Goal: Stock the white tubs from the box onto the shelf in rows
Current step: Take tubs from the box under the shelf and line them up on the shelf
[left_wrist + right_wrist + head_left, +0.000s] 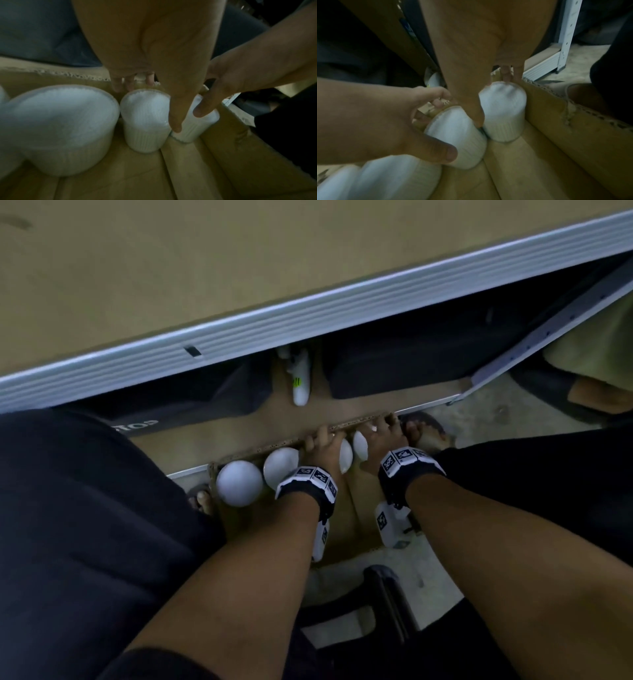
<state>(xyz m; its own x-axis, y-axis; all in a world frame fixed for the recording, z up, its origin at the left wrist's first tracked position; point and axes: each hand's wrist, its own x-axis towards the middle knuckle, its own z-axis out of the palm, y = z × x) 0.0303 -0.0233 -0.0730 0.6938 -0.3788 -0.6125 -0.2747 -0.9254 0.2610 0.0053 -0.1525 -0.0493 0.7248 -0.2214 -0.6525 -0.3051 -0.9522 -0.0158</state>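
A cardboard box [342, 428] lies on the floor between my knees, below the shelf edge [308, 313]. Several white ribbed tubs stand along its far wall. My left hand [322, 446] grips one tub [145, 119], fingers behind it and thumb [175, 125] in front. My right hand [378, 440] grips the neighbouring tub [503, 108] at the box's right end, its thumb [477, 119] wedged between the two tubs. Two more tubs [239, 482] [281, 467] stand untouched to the left. Both held tubs rest on the box floor [137, 175].
The tan shelf board [171, 268] fills the top of the head view. The level beneath holds dark bags and a white bottle [300, 378]. A white perforated upright [548, 337] stands at the right. My sandalled feet [424, 433] flank the box; a black frame [387, 604] lies near me.
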